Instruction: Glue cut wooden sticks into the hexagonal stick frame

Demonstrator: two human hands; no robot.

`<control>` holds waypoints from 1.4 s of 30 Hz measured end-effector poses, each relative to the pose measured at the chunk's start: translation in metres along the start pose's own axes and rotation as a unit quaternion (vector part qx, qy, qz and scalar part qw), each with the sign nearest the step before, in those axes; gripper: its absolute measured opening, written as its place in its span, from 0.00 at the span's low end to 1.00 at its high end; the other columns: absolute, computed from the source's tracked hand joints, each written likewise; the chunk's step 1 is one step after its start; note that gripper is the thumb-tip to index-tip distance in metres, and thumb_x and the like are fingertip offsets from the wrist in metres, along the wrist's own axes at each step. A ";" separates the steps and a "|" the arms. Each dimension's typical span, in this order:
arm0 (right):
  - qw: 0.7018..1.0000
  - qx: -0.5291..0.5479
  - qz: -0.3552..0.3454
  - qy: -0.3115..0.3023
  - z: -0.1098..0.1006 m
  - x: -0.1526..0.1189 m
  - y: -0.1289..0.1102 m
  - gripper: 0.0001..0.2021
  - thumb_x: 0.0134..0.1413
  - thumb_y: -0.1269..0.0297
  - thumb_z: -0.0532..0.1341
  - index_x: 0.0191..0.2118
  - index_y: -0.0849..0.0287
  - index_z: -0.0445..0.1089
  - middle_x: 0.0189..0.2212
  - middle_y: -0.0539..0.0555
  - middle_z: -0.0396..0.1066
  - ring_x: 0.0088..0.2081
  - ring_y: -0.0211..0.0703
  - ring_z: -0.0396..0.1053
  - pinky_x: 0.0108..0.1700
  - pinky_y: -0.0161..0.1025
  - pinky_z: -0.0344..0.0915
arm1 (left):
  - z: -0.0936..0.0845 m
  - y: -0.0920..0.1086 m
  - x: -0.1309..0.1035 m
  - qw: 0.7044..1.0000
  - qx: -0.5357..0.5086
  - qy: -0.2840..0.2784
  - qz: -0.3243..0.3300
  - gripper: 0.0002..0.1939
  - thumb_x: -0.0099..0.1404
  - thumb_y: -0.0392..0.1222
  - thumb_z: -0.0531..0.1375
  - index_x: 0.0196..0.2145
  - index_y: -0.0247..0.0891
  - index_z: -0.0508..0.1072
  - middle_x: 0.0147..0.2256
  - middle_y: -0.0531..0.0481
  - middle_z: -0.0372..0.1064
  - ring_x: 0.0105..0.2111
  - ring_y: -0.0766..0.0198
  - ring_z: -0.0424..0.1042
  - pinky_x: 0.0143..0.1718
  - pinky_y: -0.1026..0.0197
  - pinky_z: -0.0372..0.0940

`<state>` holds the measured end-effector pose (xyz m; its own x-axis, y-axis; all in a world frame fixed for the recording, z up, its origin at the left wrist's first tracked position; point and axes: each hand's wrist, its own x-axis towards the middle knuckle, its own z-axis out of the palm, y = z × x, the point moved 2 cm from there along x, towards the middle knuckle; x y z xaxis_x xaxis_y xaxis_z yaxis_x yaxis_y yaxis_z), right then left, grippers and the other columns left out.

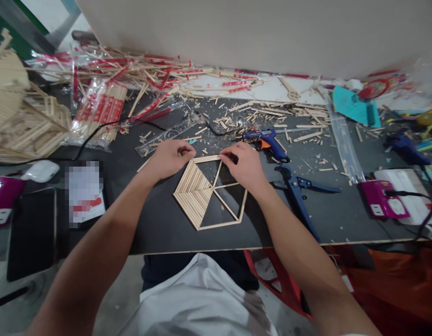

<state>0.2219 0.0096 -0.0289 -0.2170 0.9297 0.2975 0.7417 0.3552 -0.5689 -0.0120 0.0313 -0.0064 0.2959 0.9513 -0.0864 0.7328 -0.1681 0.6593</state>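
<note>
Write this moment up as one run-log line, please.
hexagonal stick frame: left side filled | left hand: at upper left corner | right hand: at upper right corner | glue gun: lying nearby

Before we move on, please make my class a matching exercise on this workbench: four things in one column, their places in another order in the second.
Things
1. Hexagon
2. Ruler
3. Cutter
4. Teal piece

Places
A. On the bench, just right of the right forearm
B. At the far right, next to a clear plastic sleeve
C. At the fingertips of both hands
D. Just beyond the left hand

Pairs: 1-C, 2-D, 3-A, 4-B
</note>
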 end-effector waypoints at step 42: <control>0.995 0.029 0.095 0.002 -0.002 -0.001 0.007 0.08 0.57 0.58 0.68 0.34 0.57 0.80 0.30 0.53 0.78 0.30 0.44 0.70 0.39 0.42 0.67 | 0.004 0.005 -0.002 1.000 -0.022 0.003 0.004 0.13 0.59 0.49 0.67 0.36 0.37 0.82 0.29 0.49 0.76 0.27 0.65 0.69 0.32 0.62 0.62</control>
<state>0.2290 0.0109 -0.0319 -0.0740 0.9802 0.1839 0.7310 0.1787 -0.6585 -0.0065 0.0270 -0.0063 0.2973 0.9517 -0.0770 0.7024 -0.1634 0.6928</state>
